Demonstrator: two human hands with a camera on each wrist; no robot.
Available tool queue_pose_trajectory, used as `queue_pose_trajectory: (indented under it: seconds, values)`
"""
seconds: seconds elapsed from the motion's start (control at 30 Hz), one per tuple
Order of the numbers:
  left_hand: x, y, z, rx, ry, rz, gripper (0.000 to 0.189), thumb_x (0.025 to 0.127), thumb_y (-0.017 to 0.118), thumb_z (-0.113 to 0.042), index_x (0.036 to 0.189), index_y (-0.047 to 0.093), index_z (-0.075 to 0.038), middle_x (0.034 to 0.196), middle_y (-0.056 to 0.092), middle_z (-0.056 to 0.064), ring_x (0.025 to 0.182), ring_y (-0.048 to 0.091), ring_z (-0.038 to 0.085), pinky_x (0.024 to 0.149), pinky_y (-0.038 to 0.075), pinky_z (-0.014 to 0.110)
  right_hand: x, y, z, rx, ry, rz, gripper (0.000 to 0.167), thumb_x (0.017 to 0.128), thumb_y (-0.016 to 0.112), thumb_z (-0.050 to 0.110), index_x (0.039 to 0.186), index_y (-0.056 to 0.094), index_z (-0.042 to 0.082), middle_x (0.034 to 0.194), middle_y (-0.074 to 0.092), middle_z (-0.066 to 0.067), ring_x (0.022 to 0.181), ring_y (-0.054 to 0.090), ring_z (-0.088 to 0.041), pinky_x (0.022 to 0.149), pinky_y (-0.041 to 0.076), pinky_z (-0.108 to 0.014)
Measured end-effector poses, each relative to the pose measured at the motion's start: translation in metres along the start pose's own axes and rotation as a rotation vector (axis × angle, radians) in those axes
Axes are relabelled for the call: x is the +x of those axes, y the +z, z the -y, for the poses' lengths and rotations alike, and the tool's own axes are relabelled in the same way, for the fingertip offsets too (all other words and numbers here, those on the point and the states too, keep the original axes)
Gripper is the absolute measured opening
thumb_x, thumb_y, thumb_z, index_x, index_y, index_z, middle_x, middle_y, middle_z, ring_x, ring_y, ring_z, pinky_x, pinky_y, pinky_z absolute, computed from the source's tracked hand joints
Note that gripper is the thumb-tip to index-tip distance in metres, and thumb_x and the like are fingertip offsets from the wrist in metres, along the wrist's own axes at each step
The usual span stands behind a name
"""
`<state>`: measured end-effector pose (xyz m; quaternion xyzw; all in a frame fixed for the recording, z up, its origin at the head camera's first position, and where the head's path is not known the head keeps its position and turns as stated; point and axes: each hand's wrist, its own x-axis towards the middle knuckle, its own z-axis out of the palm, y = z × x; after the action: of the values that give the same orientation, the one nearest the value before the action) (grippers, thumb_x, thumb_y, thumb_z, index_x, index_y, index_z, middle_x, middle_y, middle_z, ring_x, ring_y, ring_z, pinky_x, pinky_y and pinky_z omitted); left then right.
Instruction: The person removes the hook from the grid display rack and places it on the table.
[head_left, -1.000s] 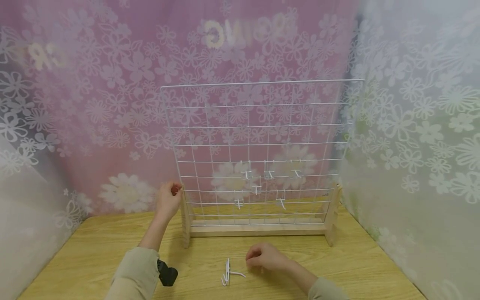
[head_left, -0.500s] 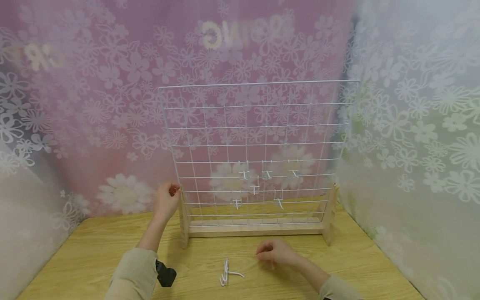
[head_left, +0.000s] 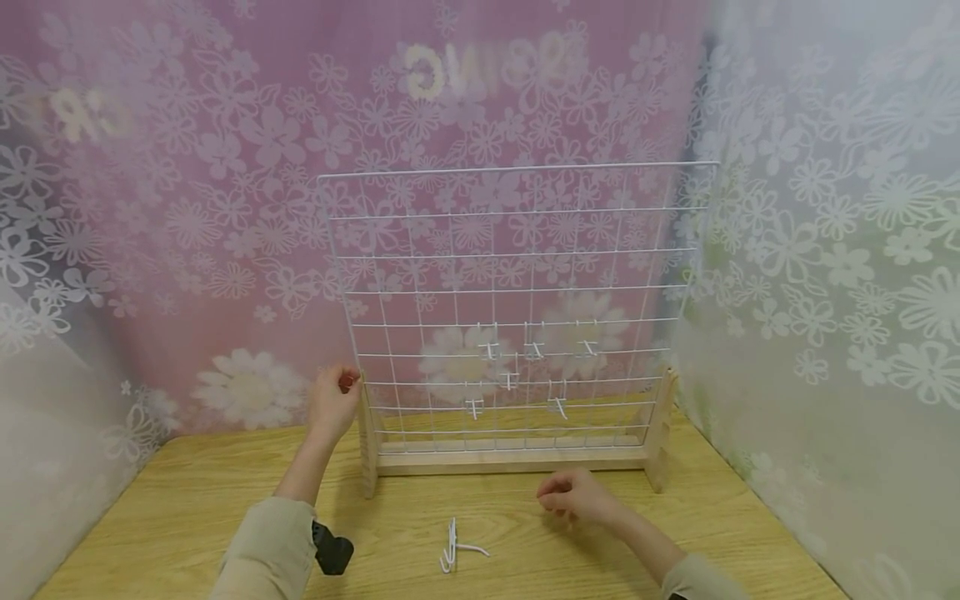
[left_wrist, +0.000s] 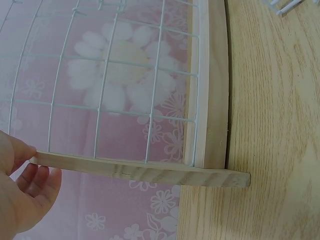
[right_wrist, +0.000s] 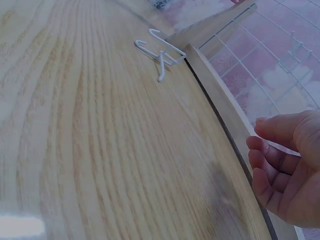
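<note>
Left hand [head_left: 333, 406] pinches the top end of the flat pale wooden upright [left_wrist: 200, 176] at the left edge of the white rectangular wire grid [head_left: 517, 170]; right hand [head_left: 576, 494], fingers loosely curled and holding nothing, is in front of the grid's right half. 1 loose white bent-wire hook [head_left: 453, 546] lies in front of the grid, left of centre, 6 white wire hooks [head_left: 508, 381] hang low on it. Steadying probably wants a firm pinch, no sideways tug, so the grid doesn't rock.
</note>
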<state>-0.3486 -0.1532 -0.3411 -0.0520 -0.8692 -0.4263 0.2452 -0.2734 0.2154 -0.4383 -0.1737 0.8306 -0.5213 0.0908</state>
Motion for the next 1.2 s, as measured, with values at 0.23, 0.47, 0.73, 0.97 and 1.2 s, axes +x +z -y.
queue_pose_trajectory:
  seconds: [0.23, 0.47, 0.73, 0.97, 1.2]
  values:
    - [0.0, -0.001, -0.001, -0.006, -0.009, 0.009, 0.014, 0.09, 0.054, -0.006, 0.099, 0.059, 0.005, 0.093, 0.056, 0.02, 0.085, 0.052, 0.032, 0.073, 0.043, 0.042, -0.001, -0.01, 0.0, -0.002, 0.022, -0.042, 0.025, 0.087, 0.063, 0.013, 0.099, 0.061, -0.009, 0.077, 0.061, -0.003, 0.069, 0.054, -0.018, 0.056, 0.044, -0.029]
    - [0.0, -0.002, -0.001, -0.013, -0.019, 0.019, 0.015, 0.091, 0.054, -0.006, 0.1, 0.058, 0.005, 0.095, 0.055, 0.021, 0.086, 0.052, 0.032, 0.074, 0.043, 0.042, 0.0, -0.016, 0.002, -0.033, 0.016, -0.061, 0.026, 0.088, 0.062, 0.014, 0.1, 0.061, -0.009, 0.079, 0.061, -0.006, 0.068, 0.053, -0.017, 0.056, 0.046, -0.03]
    - [0.0, -0.003, -0.001, -0.003, -0.027, 0.031, 0.016, 0.091, 0.054, -0.007, 0.101, 0.059, 0.005, 0.097, 0.055, 0.02, 0.087, 0.051, 0.032, 0.075, 0.043, 0.043, 0.004, -0.023, 0.002, -0.084, 0.014, -0.109, 0.022, 0.089, 0.061, 0.014, 0.097, 0.063, -0.006, 0.077, 0.061, -0.006, 0.067, 0.052, -0.017, 0.055, 0.046, -0.032]
    - [-0.002, -0.003, -0.002, -0.015, 0.026, -0.025, 0.013, 0.088, 0.055, -0.007, 0.096, 0.06, 0.003, 0.091, 0.054, 0.018, 0.083, 0.052, 0.032, 0.071, 0.043, 0.041, 0.011, -0.029, 0.004, -0.108, -0.016, -0.147, 0.021, 0.089, 0.06, 0.013, 0.098, 0.062, -0.006, 0.08, 0.062, -0.008, 0.068, 0.054, -0.019, 0.056, 0.047, -0.038]
    - [0.0, -0.002, 0.001, -0.002, -0.014, 0.007, 0.015, 0.09, 0.055, -0.008, 0.1, 0.06, 0.002, 0.095, 0.055, 0.019, 0.086, 0.052, 0.031, 0.073, 0.043, 0.042, 0.016, -0.036, 0.007, -0.114, 0.011, -0.183, 0.024, 0.089, 0.061, 0.016, 0.101, 0.062, -0.005, 0.083, 0.062, -0.013, 0.072, 0.055, -0.022, 0.059, 0.047, -0.037]
